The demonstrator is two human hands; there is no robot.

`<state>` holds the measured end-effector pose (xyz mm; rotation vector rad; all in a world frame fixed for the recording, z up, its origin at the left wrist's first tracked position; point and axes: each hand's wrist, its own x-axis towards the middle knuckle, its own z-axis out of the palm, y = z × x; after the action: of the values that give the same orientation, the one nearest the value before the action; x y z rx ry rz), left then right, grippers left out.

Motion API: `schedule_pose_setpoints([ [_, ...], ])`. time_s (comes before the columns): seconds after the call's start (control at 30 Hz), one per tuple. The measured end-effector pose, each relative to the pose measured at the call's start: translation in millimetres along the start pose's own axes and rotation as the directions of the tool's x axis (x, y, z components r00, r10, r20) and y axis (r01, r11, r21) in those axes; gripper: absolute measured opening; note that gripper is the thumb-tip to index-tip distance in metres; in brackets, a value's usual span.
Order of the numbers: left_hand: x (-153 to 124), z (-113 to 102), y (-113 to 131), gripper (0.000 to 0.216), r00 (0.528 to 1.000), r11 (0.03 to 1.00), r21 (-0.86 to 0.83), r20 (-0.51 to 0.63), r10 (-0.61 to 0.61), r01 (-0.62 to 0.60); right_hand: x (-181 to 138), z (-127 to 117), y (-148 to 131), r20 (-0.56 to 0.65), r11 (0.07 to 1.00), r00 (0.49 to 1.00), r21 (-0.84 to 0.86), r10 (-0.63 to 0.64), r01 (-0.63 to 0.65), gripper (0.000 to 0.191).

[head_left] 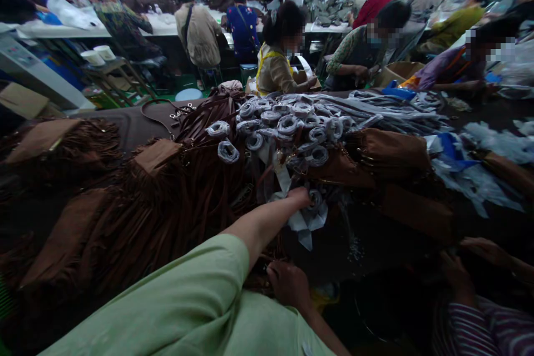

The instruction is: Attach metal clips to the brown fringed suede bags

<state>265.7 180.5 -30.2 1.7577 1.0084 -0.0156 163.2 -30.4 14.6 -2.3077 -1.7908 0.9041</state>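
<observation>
My left hand [299, 198] stretches out over the table from a light green sleeve. Its fingers are closed at the edge of a plastic-wrapped coiled strap [316, 201], with the fingertips partly hidden. Loose clear plastic [306, 225] lies under that coil. Close to my body, my right hand [290, 285] is curled low over dark brown material at the table's near edge; what its fingers hold is hidden in shadow. Beyond my left hand sits a heap of similar wrapped strap coils [287, 124].
Brown fringed bags [154, 157] pile up on the left, with stacked brown pouches [387, 150] on the right. Long plastic-wrapped straps [387, 111] lie behind. A co-worker's hands [459, 272] and striped sleeves are close at the lower right. Several people work at tables beyond.
</observation>
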Motion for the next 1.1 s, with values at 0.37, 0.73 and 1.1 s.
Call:
schedule_pose_setpoints([
  [0.37,-112,-58,-54,0.034,0.997,0.914,0.399,0.055,0.052,-0.07,3,-6,6,0.044,0.998,0.999,0.069,0.01,-0.013,0.027],
  [0.73,-191,-103,-181,0.038,0.983,0.719,0.687,0.184,-0.031,-0.106,9,-1,3,0.033,0.999,0.998,0.006,-0.054,0.054,0.027],
  [1.1,-164,-62,-191,0.023,0.982,0.913,0.361,0.101,0.163,-0.188,10,-4,-7,-0.001,1.0,1.0,0.001,0.012,-0.012,0.026],
])
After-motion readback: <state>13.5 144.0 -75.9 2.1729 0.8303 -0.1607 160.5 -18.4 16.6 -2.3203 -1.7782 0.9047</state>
